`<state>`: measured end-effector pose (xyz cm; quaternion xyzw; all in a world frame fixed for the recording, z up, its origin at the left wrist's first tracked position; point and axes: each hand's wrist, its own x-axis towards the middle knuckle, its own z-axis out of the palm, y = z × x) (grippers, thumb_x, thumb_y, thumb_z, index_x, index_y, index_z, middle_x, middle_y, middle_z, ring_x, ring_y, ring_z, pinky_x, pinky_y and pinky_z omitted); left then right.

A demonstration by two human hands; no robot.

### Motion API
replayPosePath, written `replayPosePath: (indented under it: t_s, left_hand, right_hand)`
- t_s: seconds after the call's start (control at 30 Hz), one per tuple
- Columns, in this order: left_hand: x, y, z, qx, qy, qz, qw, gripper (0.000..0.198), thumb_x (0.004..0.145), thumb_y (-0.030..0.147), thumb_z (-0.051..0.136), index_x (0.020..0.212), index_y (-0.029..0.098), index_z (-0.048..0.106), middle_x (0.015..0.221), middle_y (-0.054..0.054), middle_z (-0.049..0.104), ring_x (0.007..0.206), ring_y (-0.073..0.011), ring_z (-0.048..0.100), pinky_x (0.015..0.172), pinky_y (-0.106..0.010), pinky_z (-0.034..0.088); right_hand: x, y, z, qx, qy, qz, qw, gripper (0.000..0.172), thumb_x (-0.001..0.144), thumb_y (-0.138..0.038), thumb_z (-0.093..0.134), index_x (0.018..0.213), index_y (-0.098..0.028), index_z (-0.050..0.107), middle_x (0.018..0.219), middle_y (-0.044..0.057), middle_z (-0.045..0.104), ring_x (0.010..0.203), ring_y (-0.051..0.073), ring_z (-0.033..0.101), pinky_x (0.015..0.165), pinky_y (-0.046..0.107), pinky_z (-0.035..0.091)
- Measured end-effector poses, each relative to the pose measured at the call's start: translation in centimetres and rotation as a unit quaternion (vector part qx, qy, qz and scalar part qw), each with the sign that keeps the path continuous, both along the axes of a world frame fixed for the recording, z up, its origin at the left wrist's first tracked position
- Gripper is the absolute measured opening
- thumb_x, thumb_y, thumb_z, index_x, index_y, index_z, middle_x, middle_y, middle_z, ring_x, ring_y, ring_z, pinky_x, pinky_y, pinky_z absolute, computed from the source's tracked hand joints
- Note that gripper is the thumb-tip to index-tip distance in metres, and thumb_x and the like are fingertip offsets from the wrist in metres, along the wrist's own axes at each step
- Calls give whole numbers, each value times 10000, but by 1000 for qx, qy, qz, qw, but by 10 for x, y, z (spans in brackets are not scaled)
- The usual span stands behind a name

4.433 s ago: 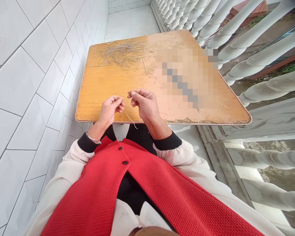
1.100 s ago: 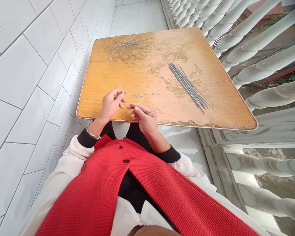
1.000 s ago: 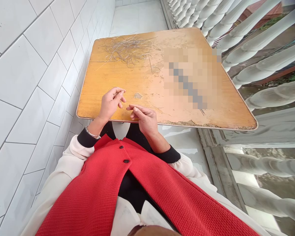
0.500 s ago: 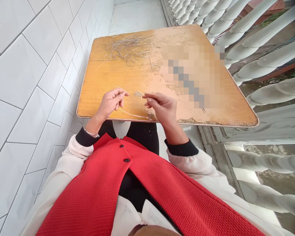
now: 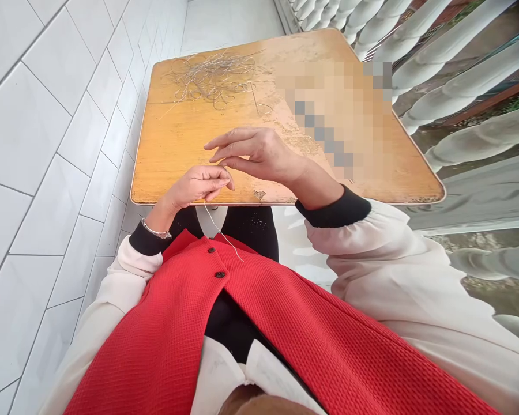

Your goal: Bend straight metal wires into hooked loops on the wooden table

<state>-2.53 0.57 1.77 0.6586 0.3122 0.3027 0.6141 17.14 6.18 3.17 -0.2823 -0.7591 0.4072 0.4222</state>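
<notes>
Thread (image 5: 219,229) hangs from our left hand (image 5: 192,189), its fingers (image 5: 218,183) pinched on it; our right hand (image 5: 259,154) has just lifted away, loosely open, holding nothing visible, above the table (image 5: 164,161), tangled strands (image 5: 211,78) beyond.

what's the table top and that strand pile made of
The table top looks like wood or veneer under orange varnish, worn in scuffed patches. The tangled strands look like dry plant fibre, pale and kinked, though too fine to be sure.
</notes>
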Motion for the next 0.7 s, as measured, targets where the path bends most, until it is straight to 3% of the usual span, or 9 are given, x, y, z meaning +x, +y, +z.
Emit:
replayPosePath:
  t_s: [0.2, 0.3, 0.53, 0.7]
  left_hand:
    - [0, -5, 4, -4, -6, -11, 1000, 292, 877, 446, 748, 785, 171, 721, 469, 58, 461, 416, -54, 358, 463, -218, 288]
    - [-2, -7, 5, -13, -15, -13, 1000, 342, 824, 502, 798, 769, 175, 714, 486, 53, 488, 409, -47, 359, 443, -215, 267]
    - [-11, 3, -4, 18, -39, 129, 991, 380, 899, 543, 750, 782, 184, 715, 500, 55, 498, 385, -21, 301, 418, -196, 211]
    - [-9, 7, -11, 12, -60, 136, 989, 335, 949, 511, 718, 870, 185, 732, 515, 54, 547, 377, -19, 318, 410, -189, 211]
  right_hand:
    - [6, 1, 6, 8, -39, 36, 999, 167, 720, -171, 897, 733, -294, 785, 996, -4, 817, 968, 229, 749, 949, 428, 595]
    - [12, 2, 6, -21, -33, 26, 999, 180, 723, -163, 898, 703, -277, 760, 968, -6, 820, 911, 209, 749, 881, 386, 603]
    - [22, -6, -2, -68, -43, -13, 997, 133, 769, -235, 900, 771, -261, 770, 664, -37, 745, 625, 139, 664, 602, 264, 553]
    - [15, -15, -1, -95, -54, -35, 993, 175, 815, -238, 883, 731, -227, 730, 566, -43, 685, 488, 96, 577, 488, 230, 482]
